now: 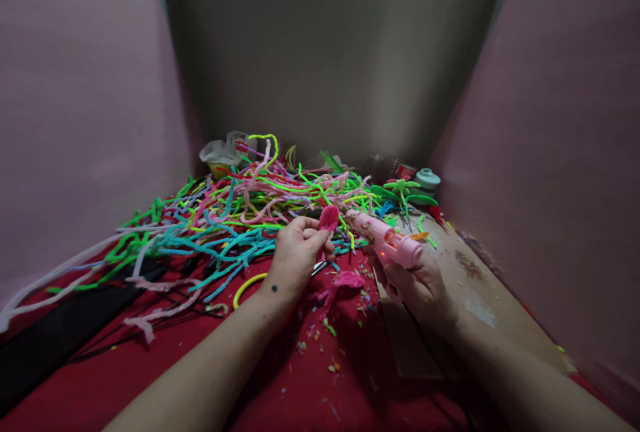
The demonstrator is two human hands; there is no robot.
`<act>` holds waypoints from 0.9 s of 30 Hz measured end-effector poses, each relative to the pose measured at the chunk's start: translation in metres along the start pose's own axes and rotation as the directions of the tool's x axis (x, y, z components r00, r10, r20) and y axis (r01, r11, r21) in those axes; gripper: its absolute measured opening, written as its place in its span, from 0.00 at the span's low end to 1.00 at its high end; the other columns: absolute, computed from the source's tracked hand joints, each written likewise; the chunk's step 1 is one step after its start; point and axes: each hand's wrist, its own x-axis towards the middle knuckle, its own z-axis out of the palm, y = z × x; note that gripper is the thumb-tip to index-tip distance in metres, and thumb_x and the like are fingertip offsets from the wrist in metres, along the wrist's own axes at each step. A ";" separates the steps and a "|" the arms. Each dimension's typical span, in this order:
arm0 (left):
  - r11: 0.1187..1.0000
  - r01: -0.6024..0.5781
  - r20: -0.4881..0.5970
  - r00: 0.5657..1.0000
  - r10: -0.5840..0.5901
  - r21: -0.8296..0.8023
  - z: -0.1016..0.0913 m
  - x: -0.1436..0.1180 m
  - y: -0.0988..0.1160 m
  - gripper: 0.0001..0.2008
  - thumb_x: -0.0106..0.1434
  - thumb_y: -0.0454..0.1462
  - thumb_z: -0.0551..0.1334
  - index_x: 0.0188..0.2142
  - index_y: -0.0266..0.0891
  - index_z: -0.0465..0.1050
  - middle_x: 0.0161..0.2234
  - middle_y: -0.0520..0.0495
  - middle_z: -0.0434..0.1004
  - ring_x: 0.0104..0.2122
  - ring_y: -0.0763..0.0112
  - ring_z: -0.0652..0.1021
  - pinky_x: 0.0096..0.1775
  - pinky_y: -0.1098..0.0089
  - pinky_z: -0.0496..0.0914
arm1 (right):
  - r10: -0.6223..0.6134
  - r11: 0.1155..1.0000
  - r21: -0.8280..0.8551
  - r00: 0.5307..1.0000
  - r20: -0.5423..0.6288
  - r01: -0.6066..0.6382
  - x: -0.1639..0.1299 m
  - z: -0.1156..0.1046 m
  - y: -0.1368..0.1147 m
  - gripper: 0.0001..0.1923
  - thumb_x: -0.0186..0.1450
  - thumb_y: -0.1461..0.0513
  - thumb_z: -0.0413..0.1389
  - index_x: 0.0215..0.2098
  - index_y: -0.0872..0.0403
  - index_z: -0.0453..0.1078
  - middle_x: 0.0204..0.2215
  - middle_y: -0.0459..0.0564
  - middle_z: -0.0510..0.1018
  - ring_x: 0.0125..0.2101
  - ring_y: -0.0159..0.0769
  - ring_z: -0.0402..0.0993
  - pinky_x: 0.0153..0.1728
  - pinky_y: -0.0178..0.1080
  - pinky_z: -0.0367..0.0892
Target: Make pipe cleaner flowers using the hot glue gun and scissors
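Note:
Between the fingertips of my left hand [303, 249] is a small fuzzy magenta petal [329, 218], held up near the middle of the view. My right hand [417, 285] is wrapped round a pink hot glue gun [387, 240], whose small red light glows. The gun's tip points left toward the petal; I cannot tell if they touch. More fuzzy magenta pieces [347, 282] lie on the red cloth [300, 392] below my hands. Scissors with a yellow handle [249, 287] lie partly hidden behind my left wrist.
A big tangled heap of coloured pipe cleaners [260, 202] spreads across the back and left. On the right lies a brown board [465, 279] with a green pipe-cleaner flower [401, 189] and a pale teal container [427, 180] at its far end. Black material [55, 345] lies at left.

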 end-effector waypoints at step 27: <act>0.997 -0.047 0.001 0.999 0.047 0.064 0.001 -0.002 0.001 0.07 0.55 0.37 0.61 0.31 0.37 0.63 0.17 0.54 0.74 0.18 0.74 0.73 0.24 0.74 0.66 | -0.002 1.000 -0.010 0.999 0.036 0.003 0.001 0.000 -0.005 0.16 0.64 0.52 0.50 0.38 0.56 0.68 0.17 0.43 0.62 0.16 0.26 0.55 0.15 0.32 0.52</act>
